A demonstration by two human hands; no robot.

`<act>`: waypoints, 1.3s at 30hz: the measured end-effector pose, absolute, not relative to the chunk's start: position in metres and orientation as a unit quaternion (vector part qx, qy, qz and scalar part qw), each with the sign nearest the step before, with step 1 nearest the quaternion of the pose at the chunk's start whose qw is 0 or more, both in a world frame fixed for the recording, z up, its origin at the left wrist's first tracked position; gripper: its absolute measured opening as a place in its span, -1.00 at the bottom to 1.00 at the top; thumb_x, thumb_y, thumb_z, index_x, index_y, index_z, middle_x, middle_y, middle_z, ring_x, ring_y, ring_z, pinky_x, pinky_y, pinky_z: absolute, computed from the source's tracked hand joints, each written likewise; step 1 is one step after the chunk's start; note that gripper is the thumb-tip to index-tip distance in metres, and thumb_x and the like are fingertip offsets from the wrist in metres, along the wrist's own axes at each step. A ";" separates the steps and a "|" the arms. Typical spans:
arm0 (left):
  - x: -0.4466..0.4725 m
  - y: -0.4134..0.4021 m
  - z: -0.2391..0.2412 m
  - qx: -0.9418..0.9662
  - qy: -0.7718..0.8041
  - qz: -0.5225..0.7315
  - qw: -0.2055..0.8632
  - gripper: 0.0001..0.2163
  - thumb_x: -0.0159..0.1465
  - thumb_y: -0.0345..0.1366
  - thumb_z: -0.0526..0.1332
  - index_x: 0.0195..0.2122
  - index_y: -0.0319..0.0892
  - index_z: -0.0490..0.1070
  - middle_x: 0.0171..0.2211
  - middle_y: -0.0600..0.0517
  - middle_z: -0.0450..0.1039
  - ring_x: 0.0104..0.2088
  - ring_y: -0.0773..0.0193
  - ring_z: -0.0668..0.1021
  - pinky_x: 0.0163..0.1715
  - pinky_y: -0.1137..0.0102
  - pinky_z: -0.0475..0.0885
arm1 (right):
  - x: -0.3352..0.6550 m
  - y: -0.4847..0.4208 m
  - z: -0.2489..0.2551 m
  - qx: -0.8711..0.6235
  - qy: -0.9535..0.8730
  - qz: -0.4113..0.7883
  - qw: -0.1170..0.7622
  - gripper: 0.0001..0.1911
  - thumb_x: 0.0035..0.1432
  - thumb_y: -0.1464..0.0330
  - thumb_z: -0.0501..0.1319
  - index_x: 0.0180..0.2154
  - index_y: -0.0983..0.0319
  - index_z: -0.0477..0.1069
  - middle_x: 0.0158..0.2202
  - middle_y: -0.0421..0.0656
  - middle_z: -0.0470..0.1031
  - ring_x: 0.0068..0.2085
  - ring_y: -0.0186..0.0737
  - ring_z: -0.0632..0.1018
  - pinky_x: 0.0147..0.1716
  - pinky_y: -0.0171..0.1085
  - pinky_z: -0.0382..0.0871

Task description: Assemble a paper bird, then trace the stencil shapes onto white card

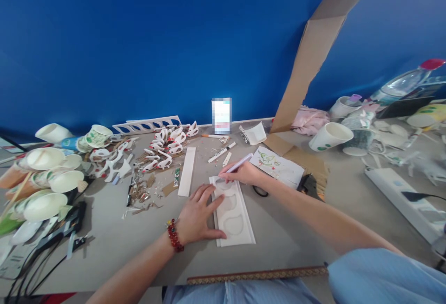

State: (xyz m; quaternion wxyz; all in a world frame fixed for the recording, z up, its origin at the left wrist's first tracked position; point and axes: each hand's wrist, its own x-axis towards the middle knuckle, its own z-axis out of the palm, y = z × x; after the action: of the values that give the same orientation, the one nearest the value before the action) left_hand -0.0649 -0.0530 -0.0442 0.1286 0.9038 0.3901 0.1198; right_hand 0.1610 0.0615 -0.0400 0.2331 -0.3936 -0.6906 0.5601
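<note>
A long white strip point(240, 227) with faint traced outlines lies on the grey table in front of me. My left hand point(198, 215), with a red bead bracelet at the wrist, lies flat with spread fingers on the strip's left edge. My right hand point(242, 174) is closed round a white pen point(240, 163), whose tip touches the far end of the strip.
A second white strip point(187, 171), white cut-out shapes point(167, 148) and scraps lie behind. Paper cups point(47, 181) crowd the left, a cup point(329, 136), bottle point(406, 81) and clutter the right. A drawn sheet point(278, 165), markers point(221, 152) and a cardboard piece point(313, 53) are near.
</note>
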 end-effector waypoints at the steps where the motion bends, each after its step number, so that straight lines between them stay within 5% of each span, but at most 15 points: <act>1: -0.065 -0.053 -0.045 0.904 0.390 0.122 0.128 -0.11 0.00 0.40 0.14 0.23 -0.10 0.26 0.17 -0.24 0.19 0.20 -0.20 0.23 0.16 -0.10 0.21 | 0.162 0.061 -0.039 -0.392 -0.696 0.554 0.233 -0.66 0.07 0.08 0.33 -0.30 0.22 0.61 -0.48 -0.17 0.60 -0.45 -0.25 0.58 -0.47 -0.36 0.47; 24: -0.065 -0.053 -0.045 0.903 0.396 0.111 0.126 -0.11 0.00 0.39 0.15 0.26 -0.06 0.22 0.18 -0.23 0.17 0.20 -0.19 0.23 0.17 -0.10 0.22 | 0.176 0.056 -0.039 -0.354 -0.786 0.436 0.261 -0.78 0.12 0.18 0.34 -0.23 0.12 0.64 -0.26 -0.19 0.67 -0.24 -0.18 0.61 -0.12 -0.29 0.43; 39: -0.065 -0.054 -0.046 0.899 0.400 0.109 0.140 -0.11 -0.02 0.39 0.16 0.25 -0.06 0.24 0.21 -0.23 0.14 0.21 -0.20 0.22 0.17 -0.10 0.20 | 0.167 0.038 -0.036 -0.437 -0.735 0.422 0.302 -0.72 0.15 0.12 0.30 -0.30 0.17 0.64 -0.29 -0.13 0.67 -0.32 -0.12 0.61 -0.31 -0.24 0.49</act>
State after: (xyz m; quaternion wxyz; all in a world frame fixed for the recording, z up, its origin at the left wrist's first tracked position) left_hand -0.0652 -0.0536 -0.0461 0.1395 0.8995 0.3996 0.1085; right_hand 0.1674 0.0381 -0.0357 0.3023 -0.4371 -0.7346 0.4218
